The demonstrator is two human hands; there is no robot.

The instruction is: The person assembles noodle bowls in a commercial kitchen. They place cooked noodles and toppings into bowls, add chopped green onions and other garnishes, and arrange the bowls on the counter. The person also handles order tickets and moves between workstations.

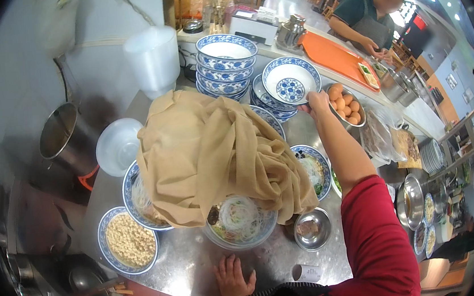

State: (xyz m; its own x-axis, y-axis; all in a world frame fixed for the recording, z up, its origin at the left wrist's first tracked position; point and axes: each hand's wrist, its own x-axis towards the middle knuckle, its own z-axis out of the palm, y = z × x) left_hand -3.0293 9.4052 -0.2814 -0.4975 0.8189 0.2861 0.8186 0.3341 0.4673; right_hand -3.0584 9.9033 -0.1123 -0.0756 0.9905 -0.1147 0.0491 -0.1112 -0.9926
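My right hand (317,104) is closed on the rim of a blue-and-white patterned bowl (290,83), which is tilted with its inside showing. Just below it stand more bowls of the same pattern (266,100), and a taller bowl stack (226,69) is to their left. At the near edge, my left hand (233,277) rests on the steel table (186,267) with its fingers apart, holding nothing. Between the hands, a large tan cloth (202,145) is draped over things I cannot make out. From under its front edge shows a bowl of clear noodles (241,219).
Left are a bowl of pale beans or nuts (128,240), a translucent tub (120,146) and a deep pot (59,131). Eggs in a metal bowl (344,105), a small steel bowl (312,229) and an orange tray (337,58) lie right. A person (370,21) stands beyond the counter.
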